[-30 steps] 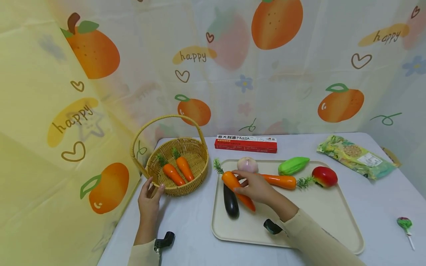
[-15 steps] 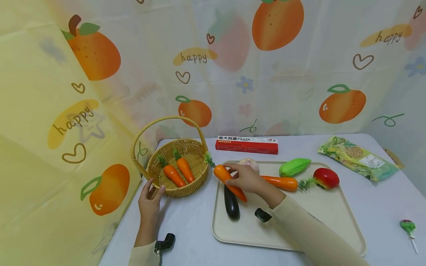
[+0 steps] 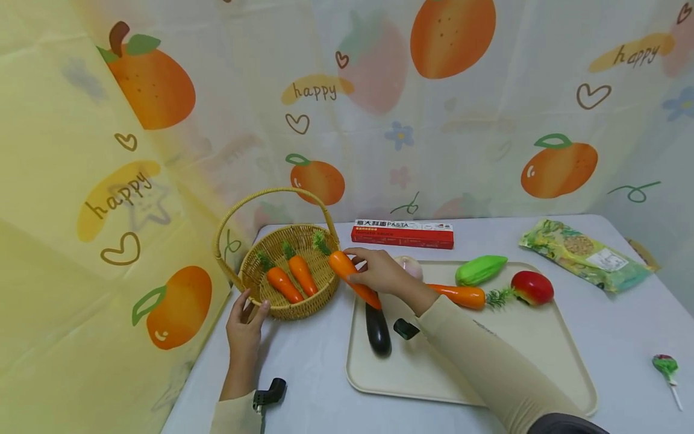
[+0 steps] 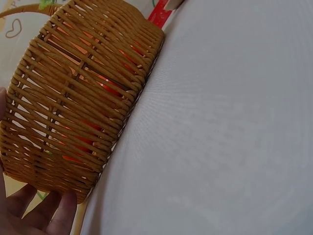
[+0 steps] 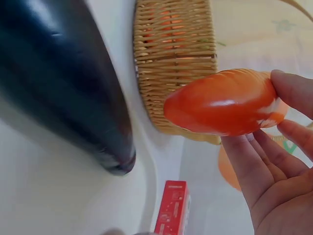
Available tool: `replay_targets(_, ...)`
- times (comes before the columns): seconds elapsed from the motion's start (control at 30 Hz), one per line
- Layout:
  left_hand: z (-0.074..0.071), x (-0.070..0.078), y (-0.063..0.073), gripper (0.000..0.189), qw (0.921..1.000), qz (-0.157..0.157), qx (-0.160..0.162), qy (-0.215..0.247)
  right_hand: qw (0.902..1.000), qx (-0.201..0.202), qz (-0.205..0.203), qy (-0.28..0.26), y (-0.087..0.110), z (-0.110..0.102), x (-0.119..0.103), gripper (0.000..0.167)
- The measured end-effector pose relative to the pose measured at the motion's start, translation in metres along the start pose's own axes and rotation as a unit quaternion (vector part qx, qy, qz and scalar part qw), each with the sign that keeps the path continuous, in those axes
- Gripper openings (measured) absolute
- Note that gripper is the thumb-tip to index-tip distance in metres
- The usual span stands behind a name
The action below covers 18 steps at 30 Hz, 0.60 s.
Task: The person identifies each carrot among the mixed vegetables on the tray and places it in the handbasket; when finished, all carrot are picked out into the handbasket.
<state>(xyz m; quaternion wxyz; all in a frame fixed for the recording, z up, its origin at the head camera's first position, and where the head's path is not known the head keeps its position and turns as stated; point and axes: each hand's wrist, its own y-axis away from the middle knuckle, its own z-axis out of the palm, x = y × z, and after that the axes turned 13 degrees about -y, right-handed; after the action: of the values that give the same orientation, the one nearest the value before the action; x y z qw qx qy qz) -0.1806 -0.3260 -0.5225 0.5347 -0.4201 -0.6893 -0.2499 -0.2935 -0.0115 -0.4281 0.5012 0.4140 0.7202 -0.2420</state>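
In the head view my right hand [image 3: 376, 271] grips a carrot [image 3: 349, 274] between thumb and fingers. Its green top hangs over the right rim of a wicker basket [image 3: 303, 310], and the orange tip points down toward an eggplant [image 3: 378, 331]. Two carrots, a left one [image 3: 284, 285] and a right one [image 3: 302, 275], lie inside the basket. My left hand [image 3: 245, 325] holds the basket's near left side; the left wrist view shows curled fingers [image 4: 61, 215] against the woven wall. The right wrist view shows the held carrot [image 5: 225, 103] close up, clear of the eggplant [image 5: 73, 83].
A beige tray [image 3: 466, 374] bears the eggplant, another carrot [image 3: 461, 296], a partly hidden onion [image 3: 411, 267], a green vegetable [image 3: 481, 270] and a red fruit [image 3: 532, 287]. Behind it lies a pasta box [image 3: 402, 235]. To the right are a food bag [image 3: 588, 256] and a lollipop [image 3: 665, 367].
My right hand has carried the carrot leftward and up from over the tray to the basket's right rim. My left hand and the basket have stayed in place.
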Motion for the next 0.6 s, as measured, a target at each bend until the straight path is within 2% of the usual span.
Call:
replay_targets(0.1,-0.001,0.000,-0.001,0.067,1.0000,0.000,-0.003,-0.005,1.0000,-0.002,-0.001,0.002,-0.008,0.002,-0.004,0.061)
replay_targets(0.3,0.000,0.001,0.000,0.068,0.9999,0.003,-0.002,-0.011,0.9995,-0.002,-0.029,0.010,-0.020,0.007,-0.008,0.060)
replay_targets(0.6,0.000,0.002,0.001,0.066,1.0000,0.004,0.001,-0.007,0.9996,0.003,-0.025,-0.012,-0.043,0.014,-0.022,0.061)
